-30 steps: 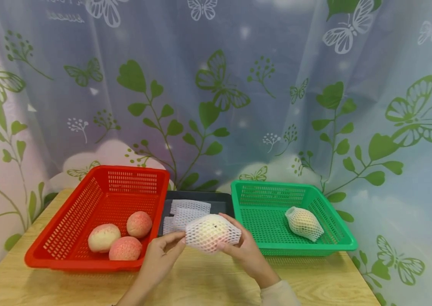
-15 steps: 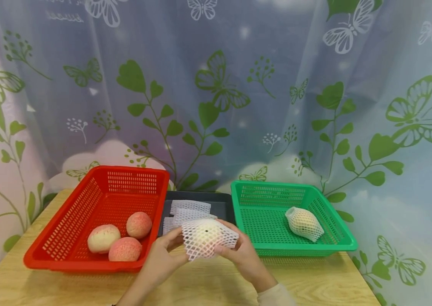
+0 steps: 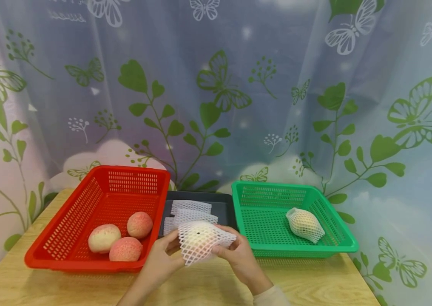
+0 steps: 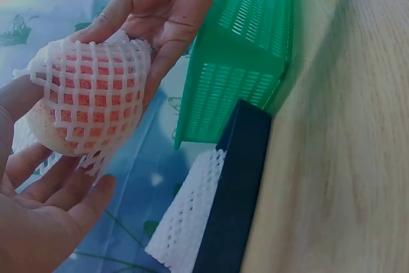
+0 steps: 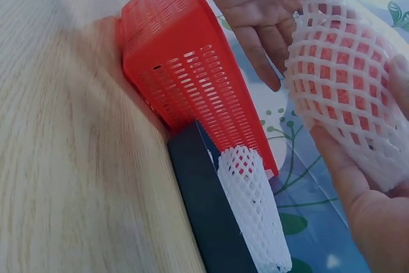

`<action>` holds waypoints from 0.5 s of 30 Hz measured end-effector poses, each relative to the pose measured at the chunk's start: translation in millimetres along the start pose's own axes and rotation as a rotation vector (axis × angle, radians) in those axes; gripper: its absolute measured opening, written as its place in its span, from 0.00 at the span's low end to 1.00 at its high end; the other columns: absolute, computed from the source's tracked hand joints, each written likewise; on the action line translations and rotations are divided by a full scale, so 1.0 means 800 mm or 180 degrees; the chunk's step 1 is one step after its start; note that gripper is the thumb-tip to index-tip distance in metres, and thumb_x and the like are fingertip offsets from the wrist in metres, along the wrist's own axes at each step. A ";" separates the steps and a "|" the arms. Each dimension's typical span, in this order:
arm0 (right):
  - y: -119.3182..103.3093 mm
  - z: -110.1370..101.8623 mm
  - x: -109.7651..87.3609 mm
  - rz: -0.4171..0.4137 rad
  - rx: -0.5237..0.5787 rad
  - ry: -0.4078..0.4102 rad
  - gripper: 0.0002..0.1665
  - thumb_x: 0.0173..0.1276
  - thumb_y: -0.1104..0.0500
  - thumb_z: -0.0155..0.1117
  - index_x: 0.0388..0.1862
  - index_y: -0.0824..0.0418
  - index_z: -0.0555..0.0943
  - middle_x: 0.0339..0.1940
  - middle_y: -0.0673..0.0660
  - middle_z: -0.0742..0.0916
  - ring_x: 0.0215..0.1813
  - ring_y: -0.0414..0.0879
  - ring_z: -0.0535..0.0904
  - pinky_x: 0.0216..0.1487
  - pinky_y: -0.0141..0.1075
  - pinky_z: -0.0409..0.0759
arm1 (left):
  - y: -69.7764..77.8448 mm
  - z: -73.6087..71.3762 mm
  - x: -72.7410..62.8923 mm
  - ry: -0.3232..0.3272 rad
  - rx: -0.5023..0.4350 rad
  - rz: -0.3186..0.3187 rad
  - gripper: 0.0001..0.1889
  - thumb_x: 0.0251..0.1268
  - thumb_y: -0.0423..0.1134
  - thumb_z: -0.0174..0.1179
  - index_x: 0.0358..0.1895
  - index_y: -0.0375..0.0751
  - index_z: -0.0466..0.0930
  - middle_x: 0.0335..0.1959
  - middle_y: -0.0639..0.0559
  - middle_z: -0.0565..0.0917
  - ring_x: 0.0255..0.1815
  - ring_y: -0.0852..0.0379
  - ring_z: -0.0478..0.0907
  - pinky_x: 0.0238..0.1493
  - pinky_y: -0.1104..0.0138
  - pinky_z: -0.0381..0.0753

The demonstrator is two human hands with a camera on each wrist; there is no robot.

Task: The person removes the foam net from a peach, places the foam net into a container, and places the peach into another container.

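A pale yellow and pink peach [image 4: 48,129] is held up between both hands, with a white foam net [image 3: 193,251] stretched over most of it. My left hand [image 3: 161,258] holds the net's open end from the left, thumb on one side and fingers beneath; some bare peach shows there in the left wrist view. On the right, my right hand [image 3: 241,258] grips the covered peach, its thumb on the near side and its fingers behind. The net's loose tail [image 3: 228,239] pokes out past the right thumb.
Several peaches [image 3: 125,249] lie in a red basket [image 3: 82,267] at left. More foam nets [image 3: 191,207] lie in a dark tray [image 3: 223,208] behind the hands. The green basket [image 3: 250,221] at right holds one net-wrapped peach [image 3: 305,224]. A patterned curtain [image 3: 185,93] hangs behind the wooden table [image 3: 200,289].
The peach and net have shifted slightly left and down and turned. The net's left end has widened and its edge hangs lower, with the left fingers spread further apart.
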State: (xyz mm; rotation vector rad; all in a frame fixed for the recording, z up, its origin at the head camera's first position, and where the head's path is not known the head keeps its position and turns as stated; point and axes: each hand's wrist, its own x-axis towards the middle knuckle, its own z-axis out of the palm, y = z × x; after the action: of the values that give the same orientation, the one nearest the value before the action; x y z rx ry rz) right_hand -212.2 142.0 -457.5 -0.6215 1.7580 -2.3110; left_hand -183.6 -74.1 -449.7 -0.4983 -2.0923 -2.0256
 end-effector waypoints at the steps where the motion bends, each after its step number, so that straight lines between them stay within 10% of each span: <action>1: 0.002 0.000 0.000 -0.0027 0.0004 0.0000 0.28 0.61 0.69 0.68 0.61 0.63 0.75 0.52 0.55 0.83 0.49 0.43 0.80 0.48 0.34 0.82 | -0.001 -0.001 -0.001 0.0011 -0.0021 -0.0054 0.30 0.44 0.20 0.68 0.58 0.28 0.75 0.51 0.37 0.81 0.47 0.62 0.80 0.53 0.72 0.78; 15: 0.016 -0.001 -0.002 0.0067 0.0035 0.0089 0.16 0.59 0.69 0.68 0.39 0.48 0.85 0.41 0.47 0.87 0.40 0.38 0.83 0.43 0.31 0.82 | -0.017 -0.013 -0.011 -0.0270 0.0119 0.0364 0.28 0.44 0.25 0.71 0.54 0.28 0.76 0.47 0.37 0.82 0.45 0.66 0.78 0.49 0.70 0.81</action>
State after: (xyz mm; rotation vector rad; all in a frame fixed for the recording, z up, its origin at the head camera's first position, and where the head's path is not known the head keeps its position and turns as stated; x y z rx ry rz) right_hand -212.7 139.6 -470.0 -0.5686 1.7542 -2.3249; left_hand -181.2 -85.8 -465.3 -0.6922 -2.0929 -1.9307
